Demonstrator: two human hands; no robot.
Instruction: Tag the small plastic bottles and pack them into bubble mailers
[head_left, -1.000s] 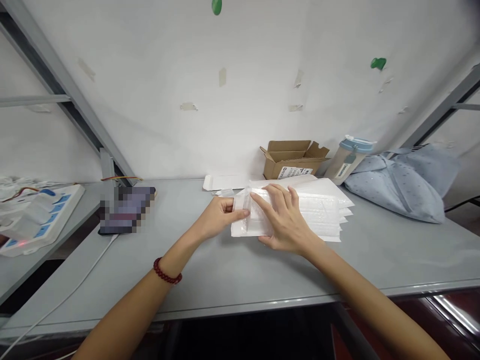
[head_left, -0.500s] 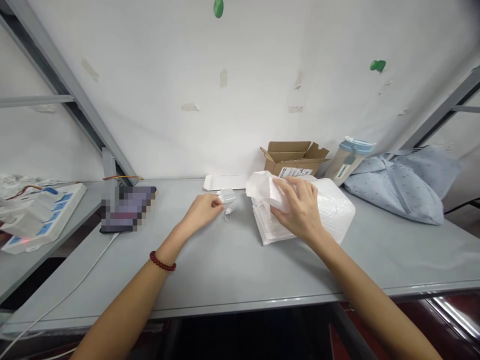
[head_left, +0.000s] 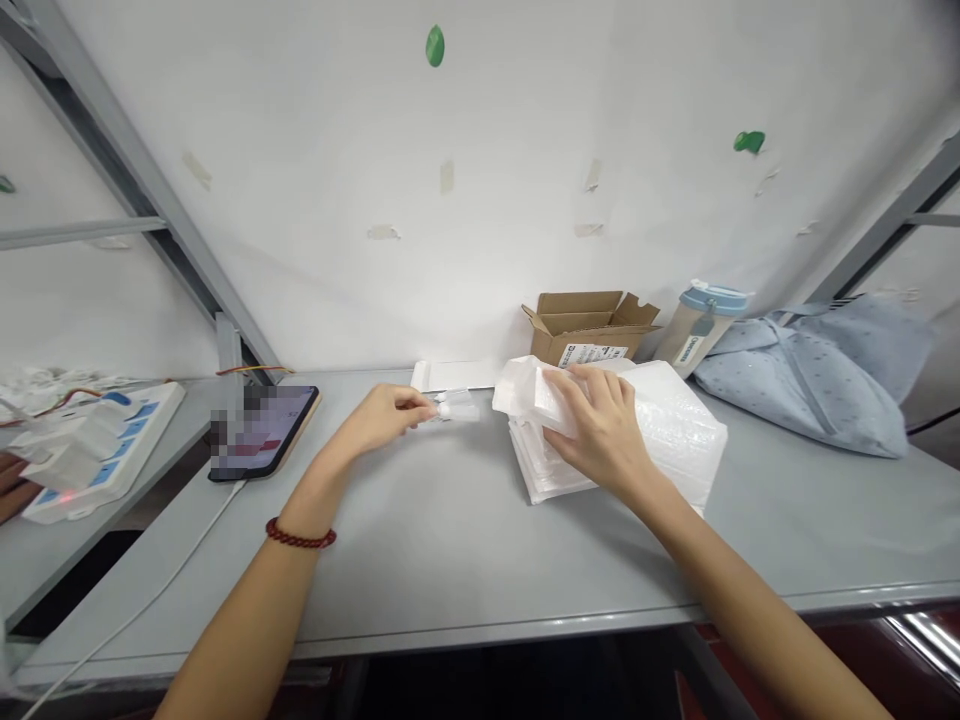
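My left hand (head_left: 390, 412) is closed in a pinch at the edge of a small clear plastic bag (head_left: 463, 408), which has a small white piece (head_left: 444, 410) by the fingertips. How far the fingers grip the piece itself is hard to see. Over on the right, my right hand (head_left: 600, 425) wraps round the lifted end of a white bubble bag (head_left: 679, 410), thumb on the near side and fingers across the top. Its open mouth points left, and a boxy white shape shows there. More white bags lie stacked beneath it.
Against the wall stand an open cardboard box (head_left: 581, 342) and a bottle with a blue lid (head_left: 701, 325), beside a light blue cloth bag (head_left: 810, 375). Behind my left hand lies a flat white carton (head_left: 457, 375). A phone (head_left: 270, 435) charges near a power strip (head_left: 112, 470).
My left hand has drawn slightly left, and the small white piece with its looped cord has moved off the table spot where it lay. My right hand keeps its grip. The view has shifted slightly.
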